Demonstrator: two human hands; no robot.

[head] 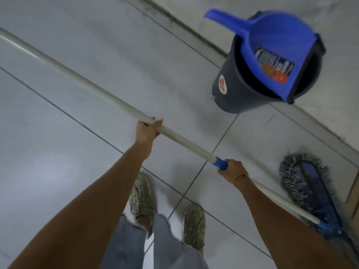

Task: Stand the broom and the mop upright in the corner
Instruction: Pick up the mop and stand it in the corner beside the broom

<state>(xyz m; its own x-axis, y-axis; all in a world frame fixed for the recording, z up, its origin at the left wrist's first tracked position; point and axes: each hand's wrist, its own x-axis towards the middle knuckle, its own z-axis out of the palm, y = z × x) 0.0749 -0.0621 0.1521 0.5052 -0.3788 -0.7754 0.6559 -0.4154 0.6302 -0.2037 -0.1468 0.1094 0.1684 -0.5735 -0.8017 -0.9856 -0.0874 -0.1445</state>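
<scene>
Mop pole (108, 95): one long pale shaft with a blue collar, running from the upper left of the view down to the lower right, tilted well off upright.
Mop head (312, 193): flat blue frame with a grey fringe, low at the right, at or just above the tiled floor (68, 162) near the wall base; contact cannot be told.
Left hand (148, 129): fingers wrapped closed round the bare shaft, on the part further from the head.
Right hand (233, 169): fingers closed round the pole just below the blue collar, the nearer hand to the mop head.
Key relation: the head lies down and to the right of both hands; the free end rises away to the left.
Likely next move: swing the upper end up over the head, the right hand acting as pivot.
Bucket (242, 88): dark, by the wall, holding a blue dustpan (272, 39); apart from the pole.
Broom: not in view.
Corner: not clearly shown.
</scene>
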